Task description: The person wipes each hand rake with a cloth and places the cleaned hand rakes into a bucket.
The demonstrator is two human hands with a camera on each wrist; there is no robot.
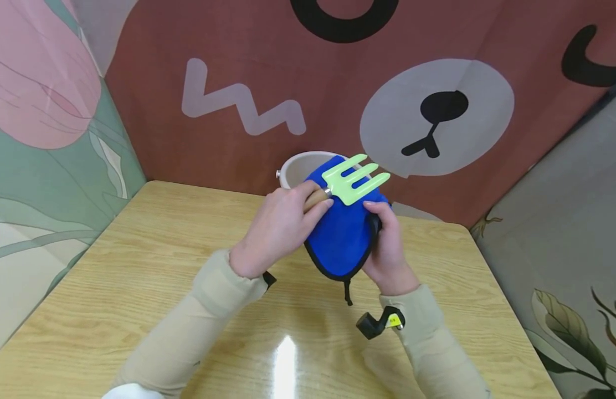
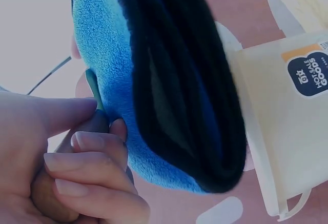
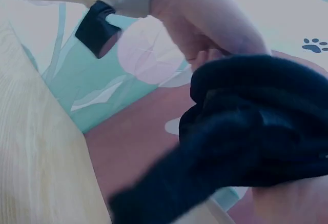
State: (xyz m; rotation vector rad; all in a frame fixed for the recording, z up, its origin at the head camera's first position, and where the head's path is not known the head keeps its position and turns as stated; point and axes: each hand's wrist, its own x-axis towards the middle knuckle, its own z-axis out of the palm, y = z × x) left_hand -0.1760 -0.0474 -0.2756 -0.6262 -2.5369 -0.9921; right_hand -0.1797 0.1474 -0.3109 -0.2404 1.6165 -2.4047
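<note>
My left hand (image 1: 280,224) grips the wooden handle of a small garden hand fork (image 1: 349,185), whose light green tines point up and right. The fork lies against the front of a blue cloth pouch (image 1: 338,238) with black edging and a short black cord hanging below. Around the pouch's right edge, my right hand (image 1: 390,252) holds it, with the thumb on the front. The left wrist view shows the pouch's fuzzy blue side (image 2: 102,34) and dark folds, with the fork handle (image 2: 54,198) under my curled fingers. Dark cloth (image 3: 256,121) covers much of the right hand's fingers in the right wrist view.
A white bucket (image 1: 294,168) stands behind the pouch near the table's back edge; its dark label (image 2: 310,75) shows in the left wrist view. The wooden table (image 1: 153,266) meets a printed cloth backdrop (image 1: 238,39). A black camera mount (image 1: 375,324) juts from the right wrist.
</note>
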